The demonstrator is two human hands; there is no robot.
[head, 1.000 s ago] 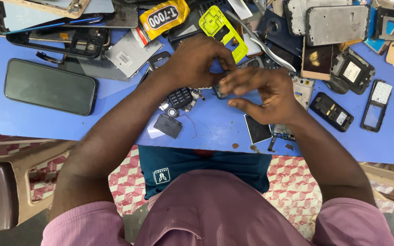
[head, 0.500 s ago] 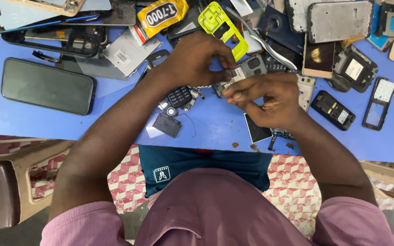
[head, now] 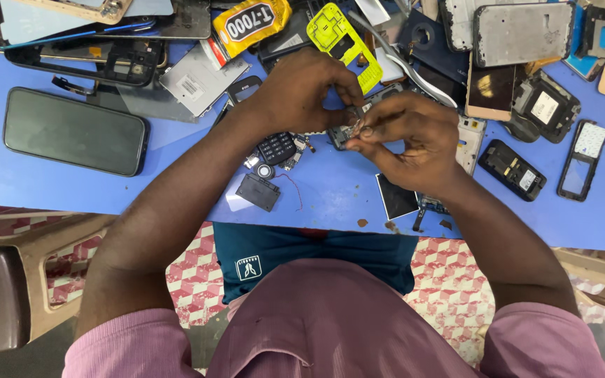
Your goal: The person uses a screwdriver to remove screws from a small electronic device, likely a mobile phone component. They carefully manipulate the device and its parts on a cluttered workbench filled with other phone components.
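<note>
My left hand (head: 302, 91) and my right hand (head: 411, 136) meet over the blue table (head: 330, 192), both pinching a small grey phone part (head: 348, 128) held between their fingertips. Most of that part is hidden by my fingers. Just under my left wrist lies a black keypad (head: 276, 148) with a small round speaker (head: 265, 171) and a black module (head: 258, 191) on a thin red wire. A small dark screen (head: 396, 197) lies below my right hand.
A black smartphone (head: 75, 131) lies at the left. A yellow glue tube (head: 250, 23), a yellow-green phone frame (head: 339, 38), grey back covers (head: 523, 31) and several small black phone bodies (head: 512, 169) crowd the far side and right. A brown chair (head: 8, 280) stands lower left.
Both hands have shifted slightly; the right hand's fingers have come up and closed over the small part, which showed more plainly between the hands half a second ago.
</note>
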